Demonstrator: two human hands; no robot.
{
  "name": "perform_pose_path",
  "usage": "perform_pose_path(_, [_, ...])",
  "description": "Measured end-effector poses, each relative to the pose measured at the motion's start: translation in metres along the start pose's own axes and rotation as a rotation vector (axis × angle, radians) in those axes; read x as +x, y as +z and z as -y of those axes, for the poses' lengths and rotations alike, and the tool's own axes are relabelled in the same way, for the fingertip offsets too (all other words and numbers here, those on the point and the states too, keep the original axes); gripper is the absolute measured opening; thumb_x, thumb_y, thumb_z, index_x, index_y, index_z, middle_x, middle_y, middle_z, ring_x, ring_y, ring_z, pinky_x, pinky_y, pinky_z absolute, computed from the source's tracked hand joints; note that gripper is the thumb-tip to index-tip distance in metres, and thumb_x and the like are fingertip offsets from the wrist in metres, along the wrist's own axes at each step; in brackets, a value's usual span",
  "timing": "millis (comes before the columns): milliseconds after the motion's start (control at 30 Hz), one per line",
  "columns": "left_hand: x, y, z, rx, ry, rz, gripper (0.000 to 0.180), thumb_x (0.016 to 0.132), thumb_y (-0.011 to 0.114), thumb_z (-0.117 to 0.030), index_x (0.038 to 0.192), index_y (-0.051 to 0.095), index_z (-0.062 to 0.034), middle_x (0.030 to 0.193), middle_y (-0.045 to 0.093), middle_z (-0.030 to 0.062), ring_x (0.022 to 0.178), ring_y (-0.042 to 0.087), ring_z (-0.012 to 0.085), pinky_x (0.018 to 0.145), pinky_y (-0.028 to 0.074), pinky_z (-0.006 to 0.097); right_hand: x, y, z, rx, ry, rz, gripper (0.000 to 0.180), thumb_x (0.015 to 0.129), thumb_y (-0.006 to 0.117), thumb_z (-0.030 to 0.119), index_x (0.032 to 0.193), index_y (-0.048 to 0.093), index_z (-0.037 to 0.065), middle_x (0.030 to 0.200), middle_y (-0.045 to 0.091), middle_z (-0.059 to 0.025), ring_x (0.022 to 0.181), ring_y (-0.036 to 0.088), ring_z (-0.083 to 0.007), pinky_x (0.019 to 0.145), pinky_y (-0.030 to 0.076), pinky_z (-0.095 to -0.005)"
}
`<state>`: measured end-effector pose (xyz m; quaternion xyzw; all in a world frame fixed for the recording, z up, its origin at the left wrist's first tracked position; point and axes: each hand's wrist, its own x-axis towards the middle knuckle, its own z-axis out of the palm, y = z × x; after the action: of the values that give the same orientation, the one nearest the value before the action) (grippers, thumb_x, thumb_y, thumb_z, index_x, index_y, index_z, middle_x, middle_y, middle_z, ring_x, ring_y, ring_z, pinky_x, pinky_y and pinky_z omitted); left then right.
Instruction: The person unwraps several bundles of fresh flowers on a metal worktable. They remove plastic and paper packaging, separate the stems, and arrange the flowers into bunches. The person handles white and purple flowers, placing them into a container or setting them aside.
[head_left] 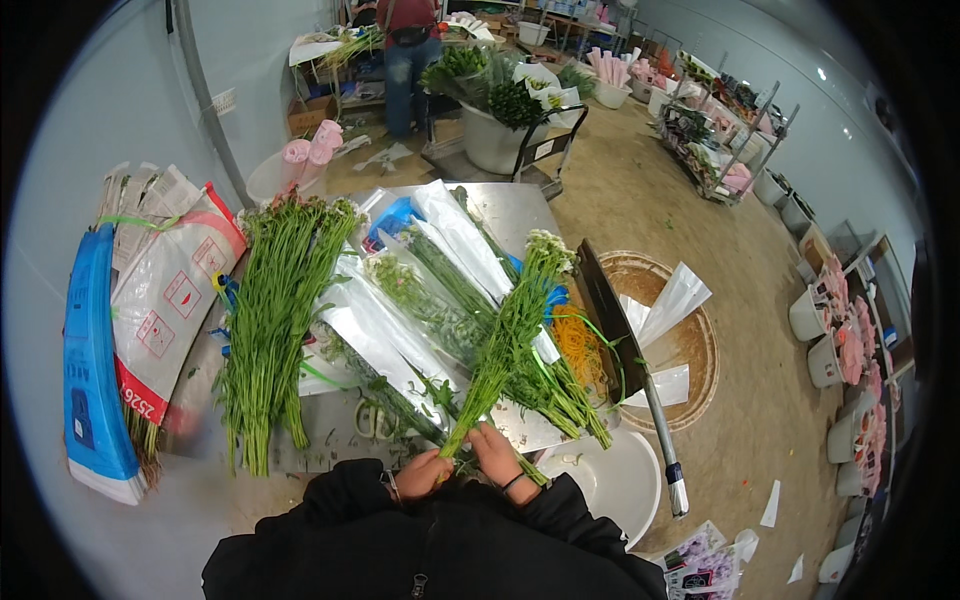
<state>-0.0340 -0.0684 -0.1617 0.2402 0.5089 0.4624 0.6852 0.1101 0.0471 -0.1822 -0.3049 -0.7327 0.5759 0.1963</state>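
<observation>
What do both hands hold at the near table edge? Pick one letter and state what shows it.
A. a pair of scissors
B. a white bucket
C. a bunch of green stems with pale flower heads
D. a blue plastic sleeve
C: the left hand and the right hand close together around the lower ends of a bunch of green stems, whose pale flower heads point away across the metal table.

Metal table (520,215) ahead of the person. Loose stems (270,320) lie on its left part, sleeved bunches (430,290) in the middle, rubber bands (580,345) right of them. Flat sleeves (165,290) hang off the left edge. Bucket (610,475) sits below the near right corner. Cutter blade (615,320) runs along the right edge. Both hands, left hand (422,473) beside right hand (497,455), sit at the near edge on a bunch (510,330).
</observation>
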Motion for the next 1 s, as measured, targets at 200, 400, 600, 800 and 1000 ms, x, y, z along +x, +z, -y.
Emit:
perform_pose_path(200, [-0.001, -0.003, 0.011, -0.097, 0.089, -0.036, 0.015, 0.089, 0.046, -0.021, 0.089, 0.050, -0.0059, 0.072, 0.046, -0.0014, 0.061, 0.041, 0.0057, 0.056, 0.034, 0.021, -0.025, -0.005, 0.053, -0.343, -0.287, 0.181, 0.020, 0.084, 0.053, 0.024, 0.097, 0.051, 0.008, 0.071, 0.058, -0.0162, 0.066, 0.057, -0.0374, 0.057, 0.045, -0.0420])
perform_pose_path(400, [-0.008, 0.005, -0.002, 0.504, 0.172, -0.089, 0.017, 0.089, 0.047, -0.022, 0.086, 0.048, -0.0051, 0.070, 0.044, -0.0005, 0.063, 0.041, 0.0081, 0.057, 0.035, 0.026, 0.028, -0.024, 0.043, -0.494, 0.036, -0.294, 0.033, 0.083, 0.054, 0.033, 0.100, 0.041, 0.008, 0.065, 0.056, -0.0211, 0.061, 0.055, -0.0412, 0.051, 0.042, -0.0473])
perform_pose_path(600, [-0.006, -0.001, 0.004, 0.441, 0.152, -0.050, 0.016, 0.089, 0.046, -0.021, 0.087, 0.050, -0.0049, 0.071, 0.045, -0.0003, 0.065, 0.042, 0.0094, 0.061, 0.037, 0.027, 0.014, -0.007, 0.049, -0.559, -0.080, -0.065, 0.020, 0.085, 0.050, 0.025, 0.091, 0.042, 0.008, 0.065, 0.055, -0.0228, 0.060, 0.054, -0.0422, 0.052, 0.040, -0.0518])
perform_pose_path(800, [0.004, -0.019, 0.012, 0.034, -0.049, 0.206, 0.026, 0.086, 0.049, -0.015, 0.107, 0.051, -0.0007, 0.090, 0.059, 0.0085, 0.087, 0.053, 0.0115, 0.078, 0.039, 0.023, -0.025, -0.072, 0.104, -0.367, -0.154, 0.262, 0.020, 0.083, 0.055, 0.018, 0.100, 0.053, 0.006, 0.089, 0.057, -0.0167, 0.079, 0.056, -0.0364, 0.067, 0.046, -0.0379])
perform_pose_path(1000, [0.066, -0.008, -0.009, -0.180, -0.246, 0.132, 0.025, 0.084, 0.050, -0.021, 0.091, 0.045, 0.0018, 0.070, 0.052, 0.0101, 0.057, 0.054, 0.0157, 0.046, 0.041, 0.032, -0.052, -0.319, 0.045, -0.894, -0.104, -1.155, 0.064, 0.074, 0.060, 0.011, 0.130, 0.032, 0.001, 0.130, 0.036, -0.0186, 0.119, 0.034, -0.0339, 0.100, 0.027, -0.0425])
